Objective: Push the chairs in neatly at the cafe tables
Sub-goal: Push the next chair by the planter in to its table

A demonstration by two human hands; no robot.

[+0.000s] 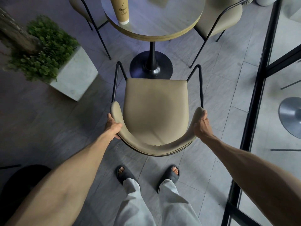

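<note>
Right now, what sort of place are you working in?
Likely a cafe seating area: a round pedestal table bearing a paper coffee cup, a padded chair facing it, and a concrete planter nearby.

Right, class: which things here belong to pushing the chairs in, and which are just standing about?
Job: beige chair gripped by left hand and right hand; round table; far left chair; far right chair.
Standing about: paper cup on the table; concrete planter.
</note>
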